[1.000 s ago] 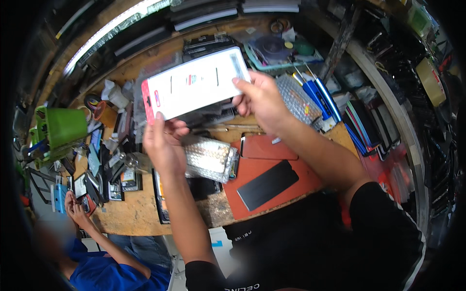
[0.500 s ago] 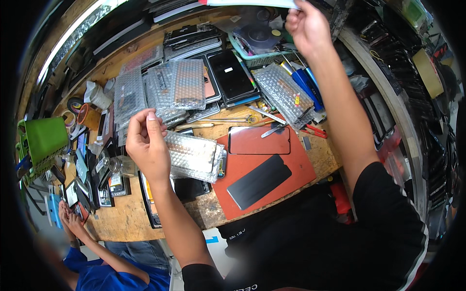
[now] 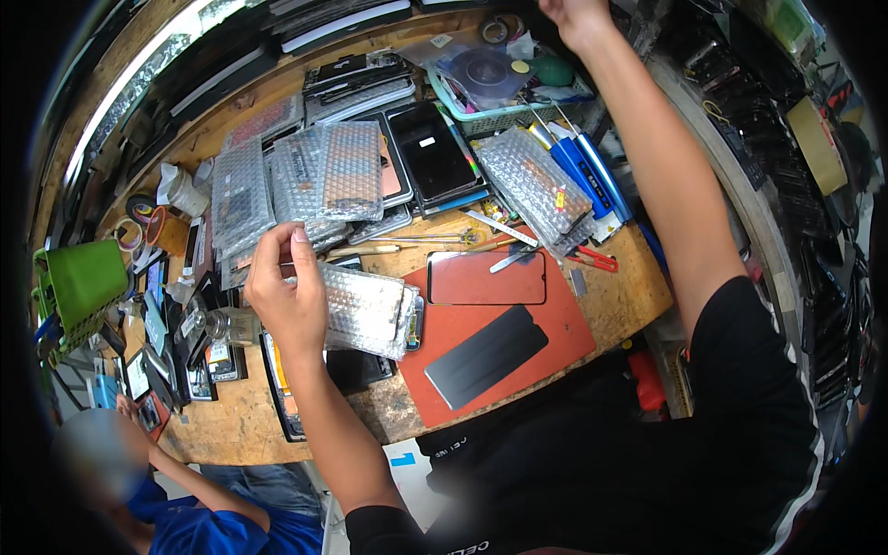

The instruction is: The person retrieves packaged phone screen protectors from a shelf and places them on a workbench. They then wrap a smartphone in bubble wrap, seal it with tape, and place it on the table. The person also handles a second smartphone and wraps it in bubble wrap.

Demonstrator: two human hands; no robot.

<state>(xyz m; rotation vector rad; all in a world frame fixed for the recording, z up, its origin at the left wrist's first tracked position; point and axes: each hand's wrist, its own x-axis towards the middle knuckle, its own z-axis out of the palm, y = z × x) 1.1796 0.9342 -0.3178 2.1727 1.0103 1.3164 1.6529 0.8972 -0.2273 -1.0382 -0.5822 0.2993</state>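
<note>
My left hand (image 3: 285, 294) is raised over the near-left of the bench, its fingers curled and thumb tip against the index finger. Whatever it may pinch is too small to make out. Below it lie bubble-wrapped flat packets (image 3: 365, 310). My right hand (image 3: 578, 20) is stretched out to the top edge, where its fingers are largely cut off. On a red-brown mat (image 3: 564, 324) lie a clear phone screen glass with a black border (image 3: 487, 277) and a dark phone-shaped panel (image 3: 487, 356). Metal tweezers (image 3: 511, 260) rest across the glass's upper edge.
Stacks of bubble-wrapped packets (image 3: 324, 171) and dark phone screens (image 3: 428, 148) fill the back. A green basket of parts (image 3: 481, 120), blue tools (image 3: 583, 171) and red-handled pliers (image 3: 597, 259) are at right. A co-worker in a blue shirt (image 3: 213, 527) sits lower left beside a green bin (image 3: 83, 282).
My right hand has moved up, partly out of the picture, and the white flat thing it held is no longer visible. My left hand stays raised. The whole view has shifted slightly.
</note>
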